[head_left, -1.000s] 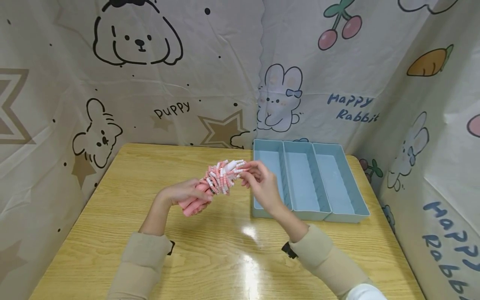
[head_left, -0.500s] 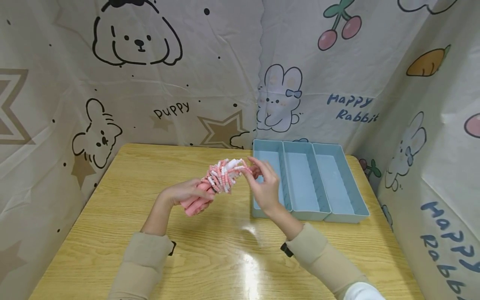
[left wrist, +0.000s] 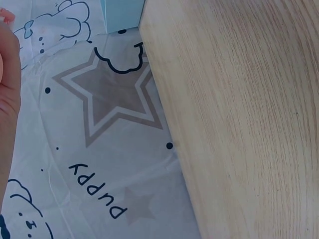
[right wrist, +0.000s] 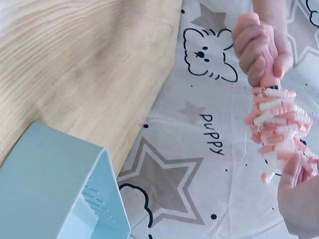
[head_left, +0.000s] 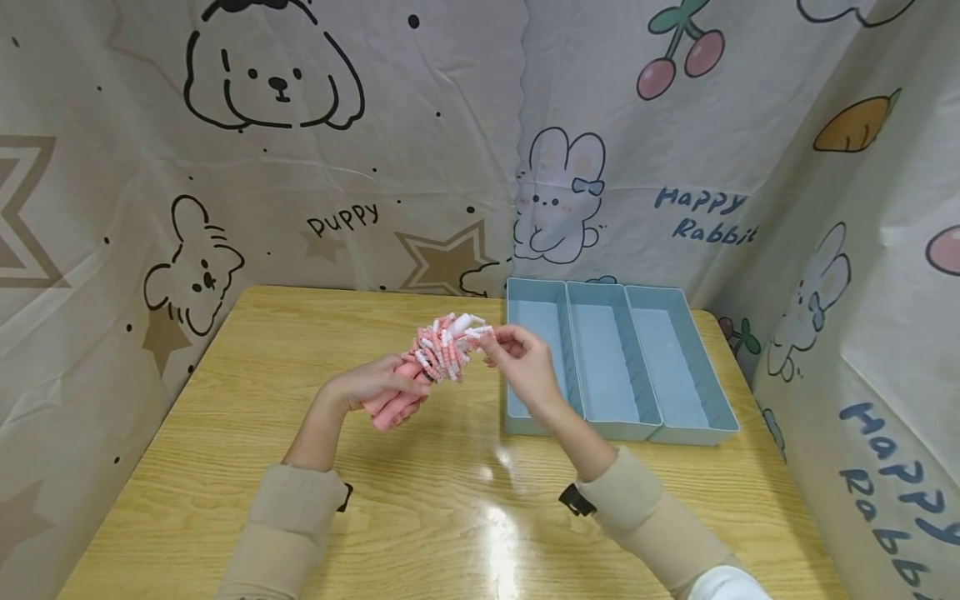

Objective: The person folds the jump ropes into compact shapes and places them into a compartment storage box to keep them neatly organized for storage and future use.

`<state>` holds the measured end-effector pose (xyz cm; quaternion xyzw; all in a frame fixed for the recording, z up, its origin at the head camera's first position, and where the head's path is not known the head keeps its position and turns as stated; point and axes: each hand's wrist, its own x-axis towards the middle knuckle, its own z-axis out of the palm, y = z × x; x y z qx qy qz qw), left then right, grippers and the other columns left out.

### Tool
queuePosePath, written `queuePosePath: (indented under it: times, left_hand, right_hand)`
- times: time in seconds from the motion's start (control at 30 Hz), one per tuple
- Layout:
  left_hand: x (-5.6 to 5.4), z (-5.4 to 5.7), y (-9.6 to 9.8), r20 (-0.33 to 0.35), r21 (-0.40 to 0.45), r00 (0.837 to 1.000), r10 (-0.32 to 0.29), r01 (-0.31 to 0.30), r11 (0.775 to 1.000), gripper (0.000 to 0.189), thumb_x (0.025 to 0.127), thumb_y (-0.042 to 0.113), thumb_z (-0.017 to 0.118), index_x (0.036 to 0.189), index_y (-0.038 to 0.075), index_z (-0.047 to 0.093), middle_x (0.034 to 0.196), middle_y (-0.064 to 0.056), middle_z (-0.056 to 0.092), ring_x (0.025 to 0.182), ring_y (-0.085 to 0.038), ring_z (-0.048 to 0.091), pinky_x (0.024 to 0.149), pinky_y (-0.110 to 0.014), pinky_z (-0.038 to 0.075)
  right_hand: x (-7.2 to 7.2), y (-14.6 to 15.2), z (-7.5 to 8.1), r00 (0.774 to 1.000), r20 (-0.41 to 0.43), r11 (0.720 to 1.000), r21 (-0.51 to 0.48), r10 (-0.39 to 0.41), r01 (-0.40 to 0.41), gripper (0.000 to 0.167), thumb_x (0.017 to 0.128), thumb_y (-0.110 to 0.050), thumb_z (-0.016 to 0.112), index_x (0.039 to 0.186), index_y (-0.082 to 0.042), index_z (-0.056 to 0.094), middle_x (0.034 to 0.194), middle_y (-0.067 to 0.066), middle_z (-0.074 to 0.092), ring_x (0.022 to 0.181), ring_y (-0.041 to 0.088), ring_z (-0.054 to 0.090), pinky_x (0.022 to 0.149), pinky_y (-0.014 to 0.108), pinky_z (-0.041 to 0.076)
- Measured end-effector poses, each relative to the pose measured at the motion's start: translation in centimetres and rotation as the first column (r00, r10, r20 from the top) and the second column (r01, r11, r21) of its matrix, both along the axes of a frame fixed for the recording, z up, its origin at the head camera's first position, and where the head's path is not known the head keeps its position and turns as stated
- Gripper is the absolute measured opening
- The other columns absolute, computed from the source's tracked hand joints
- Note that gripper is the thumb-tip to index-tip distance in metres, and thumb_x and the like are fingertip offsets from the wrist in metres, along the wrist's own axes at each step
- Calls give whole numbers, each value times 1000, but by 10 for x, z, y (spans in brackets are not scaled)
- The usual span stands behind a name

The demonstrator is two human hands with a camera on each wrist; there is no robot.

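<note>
A jump rope with pink handles (head_left: pixel 392 410) and a cord (head_left: pixel 438 348) of pink and white beads is bundled up above the table. My left hand (head_left: pixel 367 383) grips both handles side by side, its fingers wrapped round them in the right wrist view. At the other end of the bundle, my right hand (head_left: pixel 528 367) pinches a strand of the beaded cord between thumb and fingers. The cord is wound in loops just beyond the handles. In the left wrist view only a sliver of a hand (left wrist: pixel 9 74) shows at the left border.
A light blue tray (head_left: pixel 643 432) with three long compartments stands on the right of the wooden table (head_left: pixel 300 517), just behind my right hand. A printed cloth (head_left: pixel 450 100) hangs along the table's back and sides.
My right hand lifted its fingers around the strand half a second ago, and they now close on the cord's end again. My left hand keeps its hold almost unmoved.
</note>
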<state>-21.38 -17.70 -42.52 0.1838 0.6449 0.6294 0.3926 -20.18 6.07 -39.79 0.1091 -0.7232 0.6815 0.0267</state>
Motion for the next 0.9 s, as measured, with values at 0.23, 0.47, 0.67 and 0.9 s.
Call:
queuePosePath:
  times: [0.23, 0.47, 0.67, 0.9]
  left_hand:
    - [0, 1, 0, 21, 19, 1000, -1, 0, 1000, 16, 90, 12, 51, 80, 0, 53, 59, -6, 54, 49, -14, 54, 47, -26, 48]
    - [-1, 0, 0, 29, 24, 1000, 3, -3, 1000, 13, 90, 11, 50, 82, 1, 51, 60, -6, 53, 49, -15, 53, 47, -27, 48]
    - [-1, 1, 1, 11, 33, 1000, -12, 11, 999, 17, 91, 12, 50, 77, 3, 54, 59, -5, 53, 48, -15, 53, 48, -28, 48]
    - [-1, 1, 3, 18, 60, 1000, 7, -8, 998, 13, 91, 10, 48, 82, 1, 52, 60, -6, 54, 49, -15, 54, 48, -27, 48]
  right_hand:
    - [-2, 1, -2, 999, 29, 996, -76, 40, -38, 24, 96, -13, 46, 97, 9, 53, 81, 8, 59, 67, 10, 58, 66, 26, 52]
    - [2, 1, 1, 1000, -19, 1000, 27, -13, 13, 33, 99, -21, 37, 100, 10, 51, 84, 20, 59, 66, 11, 59, 67, 30, 53]
    - [8, -1, 9, 998, -58, 998, 43, -33, 35, 29, 100, -14, 35, 100, 11, 49, 88, 23, 60, 68, 15, 62, 67, 29, 54]
    - [7, -4, 4, 996, -46, 997, -19, -76, 75, 25, 99, -10, 36, 99, 12, 48, 95, 25, 60, 75, 26, 65, 69, 28, 54]
